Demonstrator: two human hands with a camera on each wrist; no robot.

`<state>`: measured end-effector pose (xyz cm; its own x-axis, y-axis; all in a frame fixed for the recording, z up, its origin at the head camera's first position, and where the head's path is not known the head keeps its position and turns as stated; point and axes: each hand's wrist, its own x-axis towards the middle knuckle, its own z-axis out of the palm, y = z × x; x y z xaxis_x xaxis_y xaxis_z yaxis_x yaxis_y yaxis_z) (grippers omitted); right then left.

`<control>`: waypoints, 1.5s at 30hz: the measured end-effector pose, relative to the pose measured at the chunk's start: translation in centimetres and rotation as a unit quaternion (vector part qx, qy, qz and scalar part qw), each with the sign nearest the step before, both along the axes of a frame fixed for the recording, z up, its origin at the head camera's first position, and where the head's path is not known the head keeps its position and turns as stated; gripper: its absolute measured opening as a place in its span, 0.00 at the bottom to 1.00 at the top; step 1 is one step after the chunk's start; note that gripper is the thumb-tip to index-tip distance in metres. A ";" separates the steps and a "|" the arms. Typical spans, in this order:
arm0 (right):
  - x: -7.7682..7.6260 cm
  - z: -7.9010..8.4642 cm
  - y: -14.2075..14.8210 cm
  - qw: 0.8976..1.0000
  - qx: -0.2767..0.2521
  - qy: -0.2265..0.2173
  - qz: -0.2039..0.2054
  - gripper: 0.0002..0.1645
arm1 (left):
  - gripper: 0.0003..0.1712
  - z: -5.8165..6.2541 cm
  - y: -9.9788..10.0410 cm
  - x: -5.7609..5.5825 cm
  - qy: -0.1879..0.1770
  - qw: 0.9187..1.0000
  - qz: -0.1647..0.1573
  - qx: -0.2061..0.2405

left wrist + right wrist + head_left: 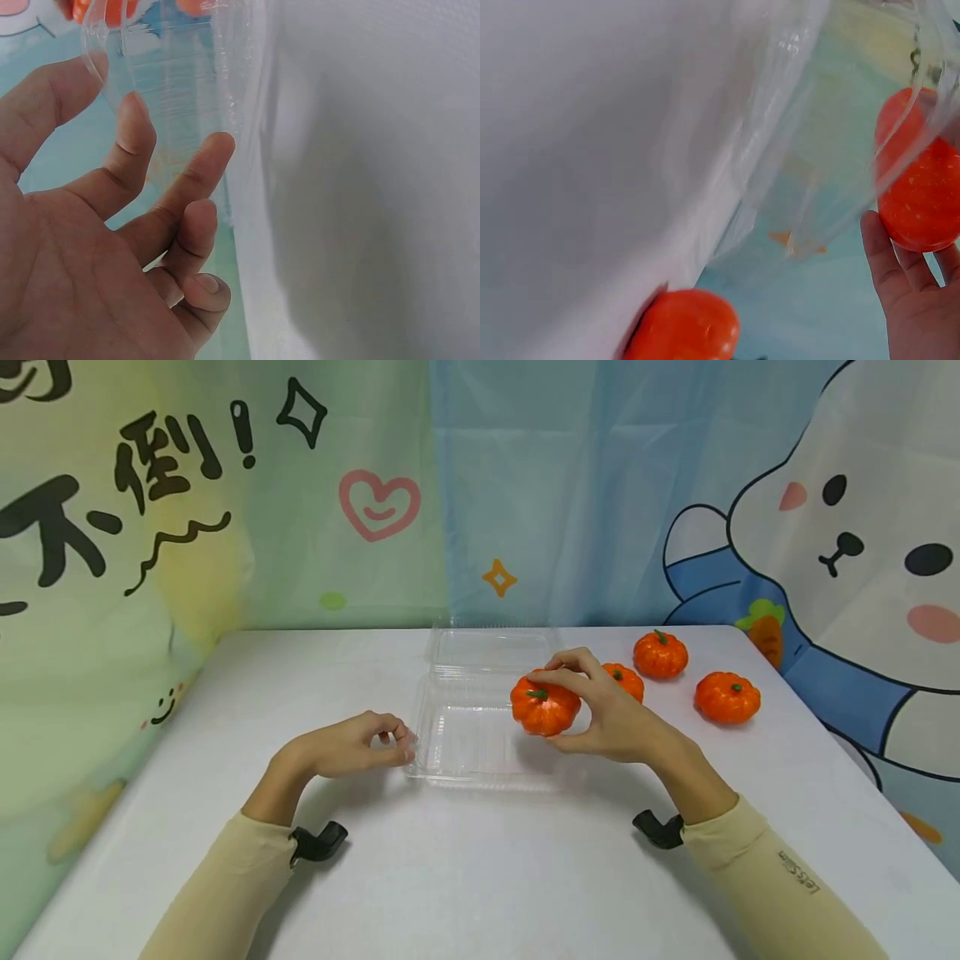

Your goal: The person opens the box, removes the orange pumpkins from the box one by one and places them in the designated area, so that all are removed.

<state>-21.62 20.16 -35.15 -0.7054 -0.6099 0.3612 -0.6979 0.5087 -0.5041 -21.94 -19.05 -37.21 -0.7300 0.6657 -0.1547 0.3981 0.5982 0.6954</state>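
Note:
My right hand (611,714) grips a small orange pumpkin (546,706) with a green stem, thumb below and fingers over the top. It is over the right side of a clear plastic clamshell box (465,768), whose lid (487,649) lies folded back. In the right wrist view the held pumpkin (922,187) shows partly through the box's clear wall. My left hand (356,745) is at the box's left edge, its fingers loosely bent. In the left wrist view the thumb and index fingertips (135,112) are right at the clear rim, with a gap between them.
Another pumpkin (626,680) is partly hidden behind my right hand. Two more pumpkins, one farther back (660,655) and one to the right (727,698), sit on the white table (480,877). A printed curtain (570,485) hangs behind the table.

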 end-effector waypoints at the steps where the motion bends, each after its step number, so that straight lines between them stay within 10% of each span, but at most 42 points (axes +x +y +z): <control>1: 0.0 0.0 0.3 1.000 0.002 0.007 -0.003 0.45 | 0.11 0.0 0.0 0.0 -0.001 1.000 0.000 0.001; 45: 2.9 -1.3 11.3 0.988 0.032 0.007 -0.154 0.45 | 0.10 -0.2 0.1 0.0 0.004 1.000 -0.008 0.012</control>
<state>-18.76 31.48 -36.44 -0.8563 -0.3894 0.3393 -0.5119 0.7280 -0.4562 -21.91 -18.99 -37.45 -0.7201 0.6812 -0.1321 0.4141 0.5746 0.7059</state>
